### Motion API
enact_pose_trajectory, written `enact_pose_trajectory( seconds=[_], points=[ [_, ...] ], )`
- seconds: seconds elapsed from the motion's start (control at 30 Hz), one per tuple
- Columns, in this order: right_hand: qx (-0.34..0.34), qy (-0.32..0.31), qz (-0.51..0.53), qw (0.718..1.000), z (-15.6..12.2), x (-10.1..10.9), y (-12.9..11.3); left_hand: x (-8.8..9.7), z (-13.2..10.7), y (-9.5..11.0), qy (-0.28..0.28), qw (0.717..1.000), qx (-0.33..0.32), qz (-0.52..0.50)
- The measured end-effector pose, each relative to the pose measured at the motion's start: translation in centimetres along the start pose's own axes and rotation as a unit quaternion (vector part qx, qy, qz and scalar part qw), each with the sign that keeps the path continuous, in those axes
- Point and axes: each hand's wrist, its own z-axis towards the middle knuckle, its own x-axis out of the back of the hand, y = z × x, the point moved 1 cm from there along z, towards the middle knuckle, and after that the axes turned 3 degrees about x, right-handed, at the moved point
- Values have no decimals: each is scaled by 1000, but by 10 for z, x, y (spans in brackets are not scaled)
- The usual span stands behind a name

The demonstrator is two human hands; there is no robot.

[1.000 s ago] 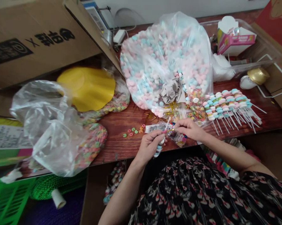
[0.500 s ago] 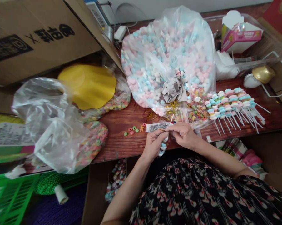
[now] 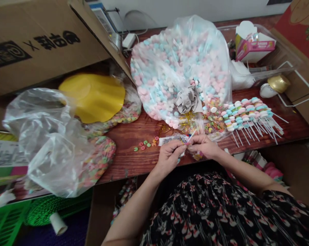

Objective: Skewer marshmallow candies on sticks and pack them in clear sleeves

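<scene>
My left hand (image 3: 169, 158) and my right hand (image 3: 202, 146) meet at the table's front edge, fingertips pinched on a thin white stick (image 3: 191, 135). The candy stacked on the stick is mostly hidden behind my left hand. Just behind my hands lies a clear printed wrapper (image 3: 173, 139). A few coloured candy rings (image 3: 144, 145) sit on the wood to the left. Beyond my fingers rests a large clear bag of pink, blue and white candies (image 3: 180, 68).
Several finished candy sticks (image 3: 246, 116) lie at the right on the wooden table (image 3: 128, 160). A cardboard box (image 3: 41, 41) overhangs the left, above a yellow plastic sheet (image 3: 92, 97) and a bag of coloured rings (image 3: 98, 160). A pink-and-white box (image 3: 254, 44) stands at the back.
My hands have drawn closer together, and the candy stack below my left hand is now mostly hidden. The white stick leans further right. The whole view has shifted slightly.
</scene>
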Motion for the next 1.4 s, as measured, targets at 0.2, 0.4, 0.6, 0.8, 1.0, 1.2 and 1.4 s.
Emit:
enact_pose_trajectory(
  seconds=[0.2, 0.4, 0.6, 0.8, 1.0, 1.2, 1.4],
  points=[
    [277, -141, -326, 893, -10, 7, -40, 0, -6, -3, -184, 939, 236, -172],
    [559, -188, -489, 643, -23, 0, -60, 6, -3, -1, -354, 877, 291, -142],
    [503, -270, -551, 608, -17, 2, -58, -1, 3, 8, -418, 868, 266, -49],
    [470, -234, -609, 595, -27, -8, -56, 20, 32, 20, -451, 872, 156, 113],
    [417, -116, -666, 607, -12, -2, -54, 23, 8, 89, -145, 887, -132, 418],
    [251, 35, -403, 879, 10, 7, -73, -16, -13, 50, -137, 896, -199, 373],
    [83, -63, -127, 986, -1, -18, -58, 16, 11, 25, 14, 983, -170, 75]
  ],
)
